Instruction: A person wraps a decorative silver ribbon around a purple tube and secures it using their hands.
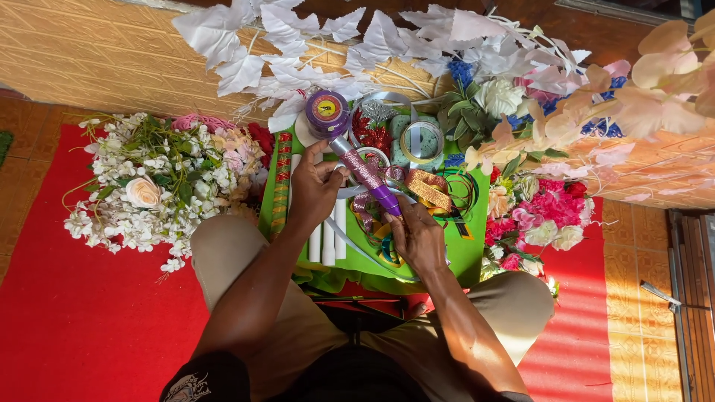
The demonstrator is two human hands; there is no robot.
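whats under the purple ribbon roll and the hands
Under the purple ribbon roll and both hands, left hand and right hand, lies a green sheet with white sticks and ribbon coils. The hands hide part of it.

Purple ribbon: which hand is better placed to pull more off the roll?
Probably the left hand: it sits nearest the purple ribbon roll and pinches the ribbon near its upper end. The right hand grips the lower end, farther from the roll.
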